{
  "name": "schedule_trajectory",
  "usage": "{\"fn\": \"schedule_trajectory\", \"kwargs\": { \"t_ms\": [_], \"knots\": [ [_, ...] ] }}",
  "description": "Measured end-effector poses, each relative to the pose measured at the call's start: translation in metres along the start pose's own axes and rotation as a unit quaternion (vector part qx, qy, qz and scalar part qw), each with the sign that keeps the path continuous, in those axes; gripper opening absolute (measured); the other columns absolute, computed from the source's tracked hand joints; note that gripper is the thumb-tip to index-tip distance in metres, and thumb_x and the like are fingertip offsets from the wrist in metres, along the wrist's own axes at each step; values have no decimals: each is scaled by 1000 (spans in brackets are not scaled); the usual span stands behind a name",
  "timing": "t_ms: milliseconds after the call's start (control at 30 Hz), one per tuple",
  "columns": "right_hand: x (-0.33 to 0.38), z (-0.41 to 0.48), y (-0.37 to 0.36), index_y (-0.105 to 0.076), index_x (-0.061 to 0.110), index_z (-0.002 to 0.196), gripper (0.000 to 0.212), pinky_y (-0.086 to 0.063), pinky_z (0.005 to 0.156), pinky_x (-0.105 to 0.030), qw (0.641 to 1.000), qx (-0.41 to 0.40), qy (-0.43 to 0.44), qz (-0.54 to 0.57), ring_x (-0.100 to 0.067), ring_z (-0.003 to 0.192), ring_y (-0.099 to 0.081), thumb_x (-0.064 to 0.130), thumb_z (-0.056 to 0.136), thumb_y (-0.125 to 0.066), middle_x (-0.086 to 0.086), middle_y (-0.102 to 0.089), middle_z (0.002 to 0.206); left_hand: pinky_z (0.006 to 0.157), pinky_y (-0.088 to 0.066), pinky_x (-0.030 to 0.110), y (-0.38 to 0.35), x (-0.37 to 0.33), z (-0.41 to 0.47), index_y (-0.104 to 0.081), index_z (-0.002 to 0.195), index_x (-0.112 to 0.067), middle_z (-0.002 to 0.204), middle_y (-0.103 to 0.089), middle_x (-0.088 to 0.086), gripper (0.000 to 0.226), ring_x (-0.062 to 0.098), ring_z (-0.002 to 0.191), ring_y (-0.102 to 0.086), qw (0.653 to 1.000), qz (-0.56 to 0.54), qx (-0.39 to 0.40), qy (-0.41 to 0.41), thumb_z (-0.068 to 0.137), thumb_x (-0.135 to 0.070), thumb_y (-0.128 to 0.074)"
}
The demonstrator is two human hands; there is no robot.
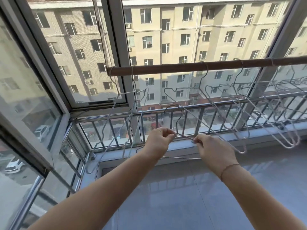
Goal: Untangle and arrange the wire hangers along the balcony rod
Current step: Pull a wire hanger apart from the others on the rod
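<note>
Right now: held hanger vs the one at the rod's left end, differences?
The held hanger is off the rod, its hook free by the railing; the left-end hanger hooks over the rod. Left hand and right hand pinch the held hanger; no hand touches the left-end hanger. Both are thin wire.

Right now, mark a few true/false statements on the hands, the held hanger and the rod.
1. The left hand and right hand both pinch one wire hanger. True.
2. That hanger's hook sits over the rod. False: the hook is free, below the rod, in front of the railing.
3. Other hangers hang from the rod on both sides of the hands. True.
4. The rod is shiny silver. False: it is brown.
</note>
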State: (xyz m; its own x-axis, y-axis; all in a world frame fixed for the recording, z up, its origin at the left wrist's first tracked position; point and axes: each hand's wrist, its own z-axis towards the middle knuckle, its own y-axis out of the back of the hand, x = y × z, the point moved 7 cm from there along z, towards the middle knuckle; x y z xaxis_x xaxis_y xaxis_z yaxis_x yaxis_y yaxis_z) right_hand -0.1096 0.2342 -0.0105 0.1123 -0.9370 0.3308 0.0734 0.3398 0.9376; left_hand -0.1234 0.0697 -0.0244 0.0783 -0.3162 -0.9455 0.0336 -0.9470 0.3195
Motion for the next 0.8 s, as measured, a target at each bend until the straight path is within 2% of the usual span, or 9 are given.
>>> {"fn": "schedule_trajectory", "kwargs": {
  "t_ms": [67,133,200,267,333,433,533,667,800],
  "knots": [
    [1,-6,8,-63,25,99,21,-43,69,-31,998,17,-5,-59,-23,96,-60,23,93,-43,0,-67,98,88,-49,32,5,-7,2,-68,91,-12,95,-69,10,10,18,86,-60,998,31,-35,-29,90,-12,-58],
    [4,-9,17,-63,26,87,15,-47,71,-30,999,36,4,-38,-20,90,-62,27,90,-48,3,-68,89,87,-50,31,10,-12,7,-68,89,-17,98,-69,9,9,20,90,-62,996,47,-66,-48,89,-16,-59],
    [9,-10,24,-61,23,74,16,-53,70,-32,996,64,21,52,-12,72,-64,27,87,-53,3,-70,70,80,-49,24,12,-18,8,-69,90,-18,100,-68,7,8,21,94,-63,994,49,-76,-54,89,-19,-60],
    [15,-11,32,-62,22,69,17,-53,63,-30,986,62,35,149,-8,54,-61,25,85,-58,2,-68,56,86,-46,25,16,-24,11,-67,92,-22,106,-64,4,7,18,100,-59,990,58,-107,-70,87,-25,-63],
    [17,-10,43,-63,21,70,14,-52,61,-30,977,18,38,209,-11,54,-60,25,83,-61,0,-67,57,92,-39,26,23,-34,9,-62,99,-22,111,-56,0,17,13,104,-51,980,76,-160,-93,85,-31,-65],
    [23,-12,53,-62,22,73,11,-49,62,-31,970,-43,42,234,-9,52,-53,27,83,-60,-2,-67,62,84,-45,27,26,-47,3,-55,101,-18,102,-57,1,21,15,95,-53,978,-22,-183,-94,88,-33,-60],
    [39,-10,62,-61,23,73,13,-46,60,-30,968,-90,56,228,-9,51,-50,29,84,-59,4,-57,52,70,-49,27,17,-59,-1,-59,98,-10,82,-62,2,22,15,75,-58,976,-179,-107,-60,92,-31,-54],
    [66,2,68,-63,20,82,11,-40,59,-27,966,-121,84,210,-7,56,-48,28,86,-57,11,-50,55,70,-52,33,24,-75,-1,-63,93,-7,67,-62,0,17,15,65,-57,970,-211,-97,-73,92,-22,-57],
    [84,14,65,-64,22,86,9,-45,60,-29,968,-125,89,197,-11,61,-53,27,86,-56,12,-50,57,61,-46,26,40,-68,8,-62,88,-9,61,-56,1,10,12,55,-49,961,-245,-119,-39,92,-16,-56]
  ]
}}
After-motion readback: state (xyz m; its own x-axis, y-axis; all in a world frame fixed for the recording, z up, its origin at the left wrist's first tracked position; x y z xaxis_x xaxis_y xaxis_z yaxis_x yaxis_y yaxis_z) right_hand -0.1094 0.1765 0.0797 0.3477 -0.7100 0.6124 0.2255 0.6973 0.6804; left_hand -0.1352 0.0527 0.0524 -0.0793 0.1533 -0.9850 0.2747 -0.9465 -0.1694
